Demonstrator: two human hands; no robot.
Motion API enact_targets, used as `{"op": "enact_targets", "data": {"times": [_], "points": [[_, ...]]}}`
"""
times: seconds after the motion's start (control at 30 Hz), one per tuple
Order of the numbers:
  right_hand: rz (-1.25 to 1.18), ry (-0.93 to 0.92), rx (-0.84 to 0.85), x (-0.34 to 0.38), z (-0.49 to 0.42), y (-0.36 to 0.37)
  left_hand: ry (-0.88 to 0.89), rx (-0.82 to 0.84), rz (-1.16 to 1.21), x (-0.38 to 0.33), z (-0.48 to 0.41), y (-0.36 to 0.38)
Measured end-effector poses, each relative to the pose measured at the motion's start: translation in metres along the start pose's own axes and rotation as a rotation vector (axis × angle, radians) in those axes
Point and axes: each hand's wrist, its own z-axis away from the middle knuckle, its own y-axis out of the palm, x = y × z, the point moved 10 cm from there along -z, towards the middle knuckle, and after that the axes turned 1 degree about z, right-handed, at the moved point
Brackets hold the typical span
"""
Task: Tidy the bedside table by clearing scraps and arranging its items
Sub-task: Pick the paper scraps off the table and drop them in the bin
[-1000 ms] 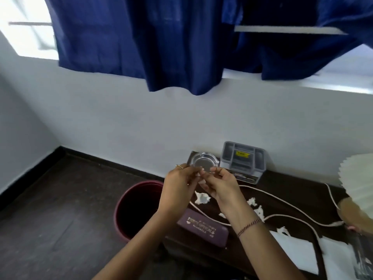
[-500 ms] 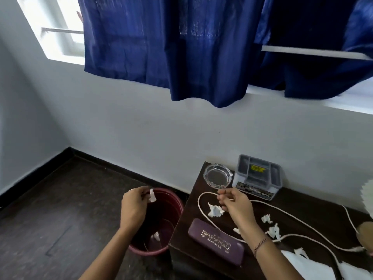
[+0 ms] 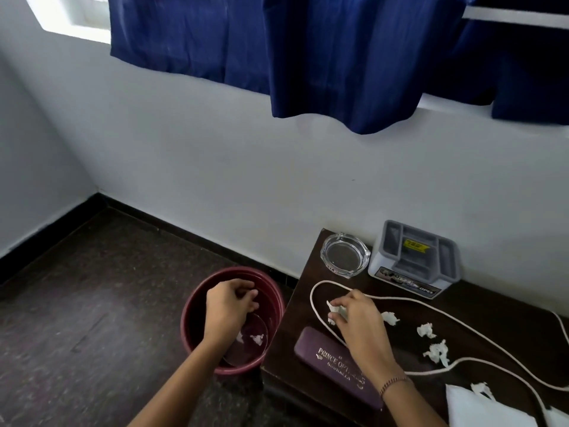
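Note:
My left hand [image 3: 229, 303] hangs over the mouth of the maroon bin [image 3: 197, 306] with loosely curled fingers and nothing visible in it. White scraps [image 3: 255, 339] lie on the bin's bottom. On the dark bedside table [image 3: 480, 315], my right hand [image 3: 358, 318] pinches a crumpled white paper scrap [image 3: 334, 309] inside the loop of a white cord [image 3: 400, 298]. Several more scraps [image 3: 426, 330] lie to its right. A maroon spectacle case [image 3: 326, 362] lies at the table's front-left edge, partly under my right wrist.
A glass ashtray [image 3: 345, 255] and a grey desk organiser [image 3: 415, 260] stand at the table's back against the white wall. White folded paper [image 3: 480, 409] lies at the front right. Blue curtains hang above. Dark floor spreads out left of the bin.
My left hand moved over the bin and the scrap it held is gone from its fingers. My right hand dropped onto the table and pinched a scrap.

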Motion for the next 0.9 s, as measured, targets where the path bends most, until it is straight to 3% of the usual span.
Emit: {"op": "enact_targets", "data": {"times": [0.3,0.47,0.6,0.73,0.9], "points": [[0.02,0.056,0.192,-0.015,-0.016,0.019,0.02,0.067,0.13,-0.042,0.012,0.03],[-0.497,0.197,-0.075,0.003,-0.018,-0.019,-0.11,0.172,0.345,-0.051,0.023,0.048],[-0.9,0.267,0.015,0.036,-0.019,-0.006,-0.277,0.317,0.631,-0.059,0.034,0.063],[-0.985,0.215,0.103,0.06,-0.016,0.002,-0.307,0.253,0.689,-0.051,0.032,0.044],[-1.015,0.228,0.151,0.058,-0.006,0.007,-0.357,0.023,0.585,-0.012,0.016,-0.001]]}}
